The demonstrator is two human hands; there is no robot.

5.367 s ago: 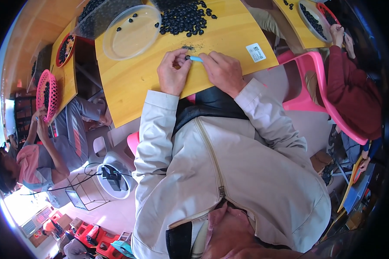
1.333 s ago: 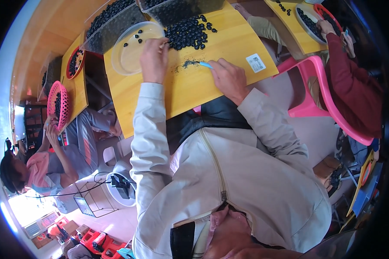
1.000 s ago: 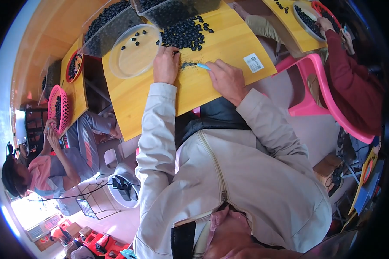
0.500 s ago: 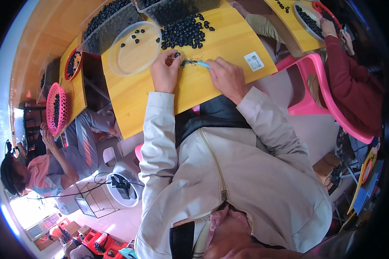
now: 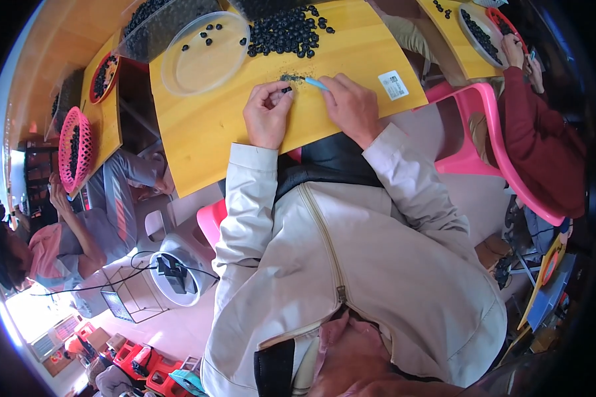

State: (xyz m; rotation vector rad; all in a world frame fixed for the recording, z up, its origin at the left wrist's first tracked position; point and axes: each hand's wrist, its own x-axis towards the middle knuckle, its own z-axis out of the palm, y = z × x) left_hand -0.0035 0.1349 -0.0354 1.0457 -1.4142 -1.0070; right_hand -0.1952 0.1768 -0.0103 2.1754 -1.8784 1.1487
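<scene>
Pinched between the thumb and fingers of my left hand is a small round black piece. My right hand grips a slim tool with a light blue handle, its dark tip pointing left toward that piece. The tip looks close to the piece, but I cannot tell if they touch. Just beyond my left fingers lie dark shavings on the yellow table. Farther off, a heap of similar black pieces sits beside a shallow clear round tray with several pieces in it.
Bins of black pieces stand at the table's far edge. A white label is stuck on the right side. At left, a person holds a pink basket; at right, a person in a dark red sleeve sits on a pink chair.
My left hand has moved right and nearer to me, bringing the black piece close to the tool's tip. My right hand stays on the tool. The whole view has shifted slightly.
</scene>
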